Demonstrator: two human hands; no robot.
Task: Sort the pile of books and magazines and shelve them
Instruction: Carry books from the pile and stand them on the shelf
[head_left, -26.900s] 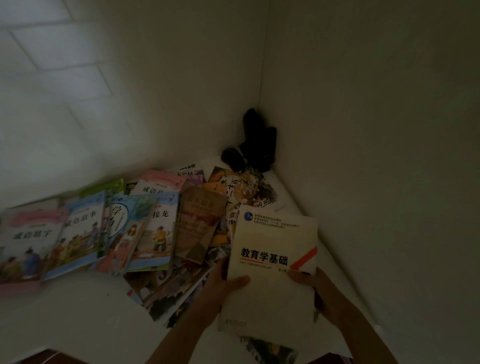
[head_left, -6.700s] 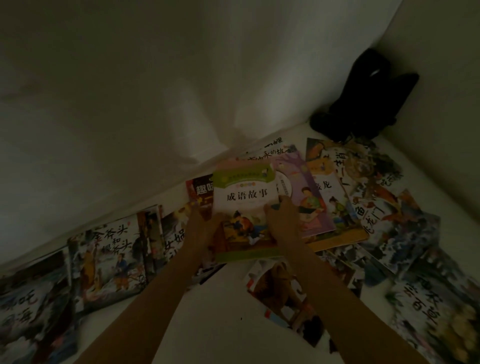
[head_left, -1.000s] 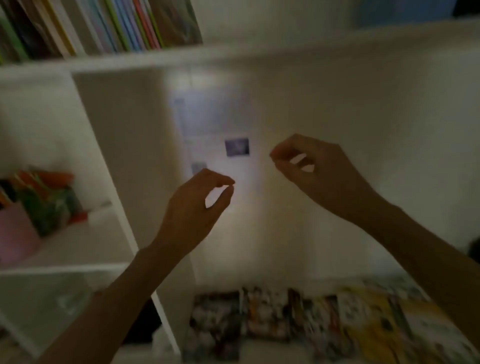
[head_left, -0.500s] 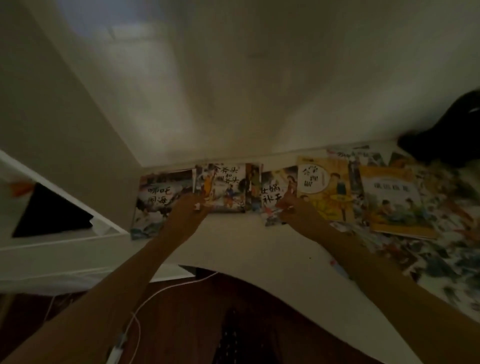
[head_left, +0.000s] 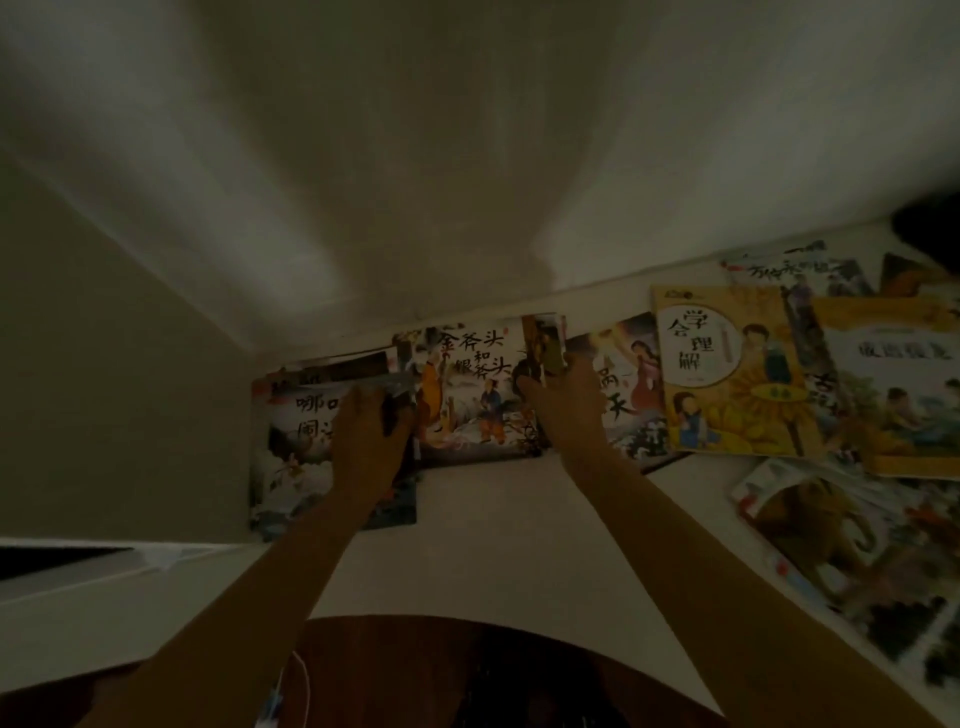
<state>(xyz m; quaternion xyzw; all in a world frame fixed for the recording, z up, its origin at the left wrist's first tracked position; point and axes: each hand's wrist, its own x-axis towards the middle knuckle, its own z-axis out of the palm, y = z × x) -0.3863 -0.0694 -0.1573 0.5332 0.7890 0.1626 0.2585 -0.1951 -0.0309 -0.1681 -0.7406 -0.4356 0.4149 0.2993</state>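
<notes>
Several picture books lie in a row on a white surface (head_left: 488, 535) against the wall. The middle one is an ink-painting picture book (head_left: 475, 400) with black brush characters. My left hand (head_left: 370, 441) grips its left edge, fingers curled under it, over a neighbouring dark storybook (head_left: 291, 441). My right hand (head_left: 563, 410) grips its right edge, where the cover is bent upward. The book's lower edge still rests on the surface.
To the right lie a painted storybook (head_left: 631, 395), a yellow book (head_left: 727, 374), an orange-framed book (head_left: 893, 395) and a mammoth book (head_left: 815, 525). A black object (head_left: 930, 228) sits in the far right corner. A white shelf panel (head_left: 78, 571) borders the left.
A second ago both hands were raised and empty in front of the shelf. They have come down to the row of books and now hold the middle picture book by its two side edges.
</notes>
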